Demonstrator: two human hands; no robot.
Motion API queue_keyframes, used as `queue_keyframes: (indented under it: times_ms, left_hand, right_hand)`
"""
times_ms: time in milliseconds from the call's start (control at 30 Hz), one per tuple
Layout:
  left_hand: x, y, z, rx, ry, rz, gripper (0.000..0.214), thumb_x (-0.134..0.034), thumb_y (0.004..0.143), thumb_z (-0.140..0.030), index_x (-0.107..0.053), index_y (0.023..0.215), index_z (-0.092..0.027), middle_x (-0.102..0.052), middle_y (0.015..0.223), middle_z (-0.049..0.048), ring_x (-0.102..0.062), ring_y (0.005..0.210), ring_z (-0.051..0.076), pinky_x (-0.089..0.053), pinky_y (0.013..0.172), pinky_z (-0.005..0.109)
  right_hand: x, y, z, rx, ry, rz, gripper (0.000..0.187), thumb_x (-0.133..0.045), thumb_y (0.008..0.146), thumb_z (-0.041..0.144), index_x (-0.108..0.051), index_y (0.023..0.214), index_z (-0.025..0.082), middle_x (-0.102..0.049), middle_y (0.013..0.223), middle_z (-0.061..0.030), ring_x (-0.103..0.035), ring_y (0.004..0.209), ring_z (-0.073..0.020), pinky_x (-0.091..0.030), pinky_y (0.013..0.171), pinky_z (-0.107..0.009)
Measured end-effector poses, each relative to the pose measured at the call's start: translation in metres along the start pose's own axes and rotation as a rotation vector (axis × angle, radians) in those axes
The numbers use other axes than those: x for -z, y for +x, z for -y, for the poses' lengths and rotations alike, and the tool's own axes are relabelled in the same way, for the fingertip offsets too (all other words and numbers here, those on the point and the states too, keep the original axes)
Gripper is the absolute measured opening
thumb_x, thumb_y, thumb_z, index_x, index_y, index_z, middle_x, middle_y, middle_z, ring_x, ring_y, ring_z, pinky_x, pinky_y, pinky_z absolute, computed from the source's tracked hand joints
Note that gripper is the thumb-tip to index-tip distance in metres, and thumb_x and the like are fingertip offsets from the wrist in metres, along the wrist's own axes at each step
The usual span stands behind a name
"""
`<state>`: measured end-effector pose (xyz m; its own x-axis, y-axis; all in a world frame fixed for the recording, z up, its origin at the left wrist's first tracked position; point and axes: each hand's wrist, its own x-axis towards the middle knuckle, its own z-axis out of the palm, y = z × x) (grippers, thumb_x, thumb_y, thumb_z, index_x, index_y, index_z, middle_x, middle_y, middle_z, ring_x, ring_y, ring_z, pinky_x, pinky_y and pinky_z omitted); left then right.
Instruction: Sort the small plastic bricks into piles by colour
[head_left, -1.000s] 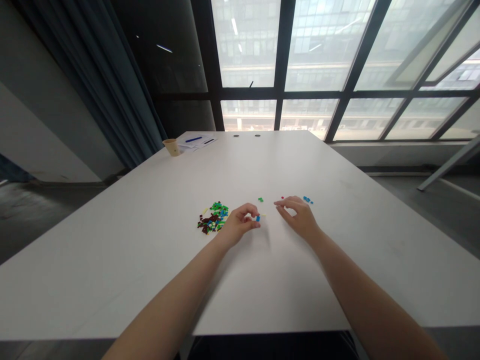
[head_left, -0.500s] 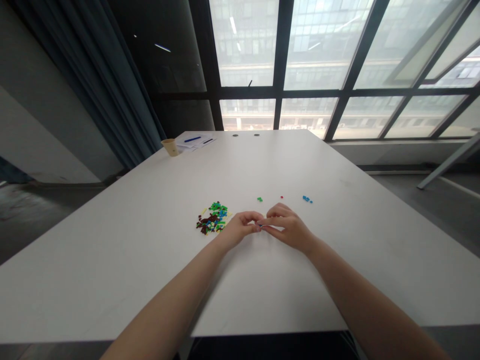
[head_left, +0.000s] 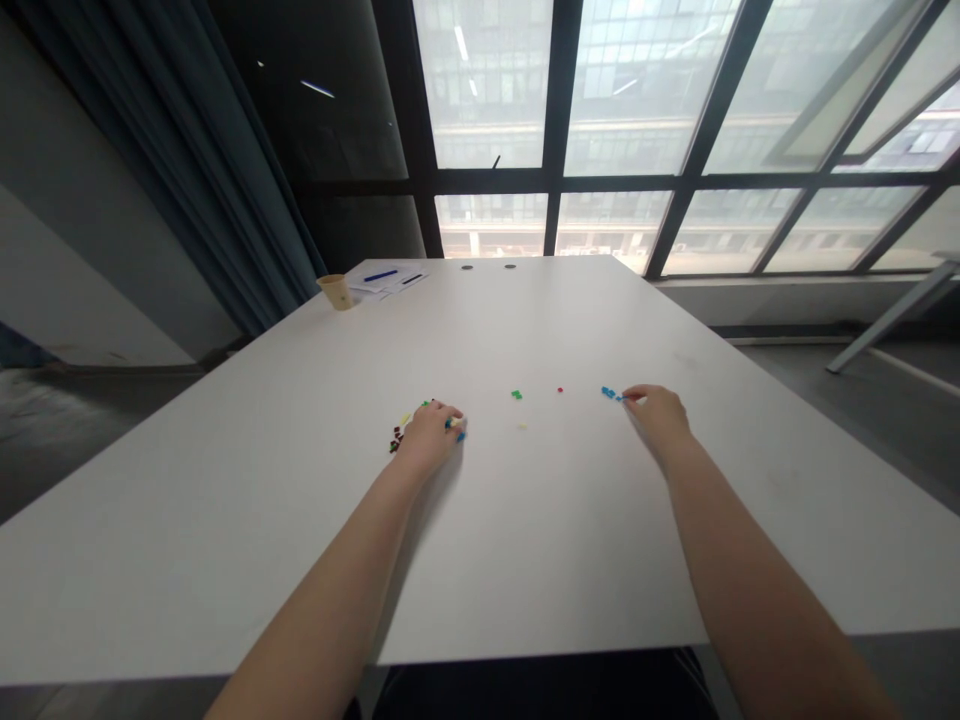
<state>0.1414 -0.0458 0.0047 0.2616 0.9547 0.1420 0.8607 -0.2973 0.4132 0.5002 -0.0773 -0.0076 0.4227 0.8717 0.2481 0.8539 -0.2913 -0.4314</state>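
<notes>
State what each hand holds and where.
Cannot be told: the left hand lies over the brick pile, the right hand reaches the blue bricks; any grip is hidden.

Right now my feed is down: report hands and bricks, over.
Left hand on the mixed brick pile, grip unclear. Right hand at the blue bricks, grip unclear. Green bricks and yellow brick loose between, nothing blocking.
</notes>
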Motion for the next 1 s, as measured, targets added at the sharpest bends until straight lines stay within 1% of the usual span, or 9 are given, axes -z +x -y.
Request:
queue_keyframes:
  times_ms: [67, 167, 333, 467, 567, 700, 767, 867, 1000]
  left_hand:
    - [-0.002, 0.0, 0.005, -0.006, 0.054, 0.038, 0.022, -0.051, 0.073, -0.025, -0.068, 0.088, -0.021, -0.061, 0.096, 0.0086, -0.053, 0.094, 0.023, -0.038, 0.088, 0.035]
    - [-0.006, 0.0, 0.005, -0.042, 0.067, 0.067, 0.022, -0.051, 0.073, -0.022, -0.068, 0.087, -0.02, -0.061, 0.096, 0.0089, -0.053, 0.093, 0.023, -0.039, 0.087, 0.034]
    - [-0.01, 0.003, 0.004, -0.069, 0.032, 0.081, 0.022, -0.048, 0.073, -0.016, -0.068, 0.083, -0.017, -0.063, 0.09, 0.01, -0.056, 0.089, 0.021, -0.041, 0.085, 0.032]
    - [-0.012, 0.005, 0.007, -0.087, 0.027, 0.097, 0.022, -0.047, 0.072, -0.012, -0.068, 0.076, -0.016, -0.063, 0.085, 0.0094, -0.058, 0.082, 0.02, -0.042, 0.082, 0.031]
    - [-0.012, 0.005, 0.006, -0.088, 0.053, 0.104, 0.021, -0.047, 0.072, -0.012, -0.067, 0.075, -0.016, -0.063, 0.083, 0.0092, -0.057, 0.081, 0.02, -0.042, 0.08, 0.03]
    - [-0.01, 0.004, 0.001, -0.104, 0.091, 0.091, 0.02, -0.044, 0.074, -0.013, -0.064, 0.076, -0.015, -0.061, 0.084, 0.0092, -0.056, 0.082, 0.019, -0.042, 0.078, 0.03]
    - [-0.009, 0.003, -0.002, -0.104, 0.08, 0.062, 0.02, -0.042, 0.075, -0.013, -0.062, 0.078, -0.014, -0.061, 0.085, 0.0093, -0.055, 0.082, 0.019, -0.042, 0.077, 0.029]
    - [-0.006, 0.002, -0.005, -0.078, 0.037, 0.015, 0.02, -0.041, 0.076, -0.012, -0.059, 0.081, -0.014, -0.061, 0.084, 0.0084, -0.056, 0.081, 0.018, -0.042, 0.075, 0.028]
    - [-0.003, 0.001, -0.005, -0.072, 0.063, 0.017, 0.02, -0.041, 0.075, -0.011, -0.06, 0.081, -0.016, -0.062, 0.084, 0.0077, -0.056, 0.078, 0.018, -0.041, 0.071, 0.028]
  right_hand:
    - [-0.004, 0.0, -0.003, -0.074, -0.065, 0.075, 0.02, -0.056, 0.069, 0.026, -0.07, 0.082, 0.023, -0.069, 0.085, -0.0058, -0.06, 0.079, -0.0231, -0.041, 0.066, -0.033]
    - [-0.009, -0.003, 0.002, -0.065, -0.112, 0.093, 0.02, -0.054, 0.07, 0.028, -0.069, 0.084, 0.025, -0.069, 0.087, -0.0052, -0.06, 0.083, -0.0239, -0.04, 0.068, -0.034]
    - [-0.014, 0.0, 0.005, -0.033, -0.118, 0.023, 0.022, -0.053, 0.073, 0.028, -0.067, 0.089, 0.025, -0.068, 0.087, -0.0038, -0.059, 0.086, -0.0231, -0.038, 0.072, -0.036]
    - [-0.013, 0.002, 0.004, -0.03, -0.077, -0.043, 0.024, -0.053, 0.072, 0.026, -0.066, 0.091, 0.024, -0.068, 0.085, -0.0036, -0.058, 0.086, -0.0224, -0.037, 0.072, -0.035]
    - [-0.008, 0.0, 0.008, -0.017, 0.012, -0.126, 0.024, -0.05, 0.074, 0.029, -0.068, 0.088, 0.022, -0.068, 0.082, -0.0048, -0.058, 0.079, -0.0212, -0.038, 0.069, -0.033]
    - [-0.003, -0.004, 0.018, 0.074, 0.157, -0.212, 0.029, -0.046, 0.074, 0.032, -0.069, 0.083, 0.018, -0.067, 0.075, -0.0054, -0.055, 0.066, -0.018, -0.038, 0.063, -0.031]
    - [-0.003, -0.005, 0.021, 0.118, 0.2, -0.225, 0.029, -0.046, 0.073, 0.032, -0.069, 0.082, 0.017, -0.067, 0.074, -0.0047, -0.053, 0.063, -0.0168, -0.038, 0.062, -0.03]
    - [-0.006, -0.006, 0.024, 0.157, 0.227, -0.207, 0.028, -0.046, 0.072, 0.031, -0.069, 0.081, 0.018, -0.067, 0.074, -0.0042, -0.053, 0.062, -0.016, -0.039, 0.062, -0.029]
    - [-0.007, -0.008, 0.027, 0.176, 0.216, -0.175, 0.027, -0.046, 0.071, 0.029, -0.069, 0.081, 0.019, -0.067, 0.078, -0.0045, -0.053, 0.063, -0.0161, -0.039, 0.064, -0.029]
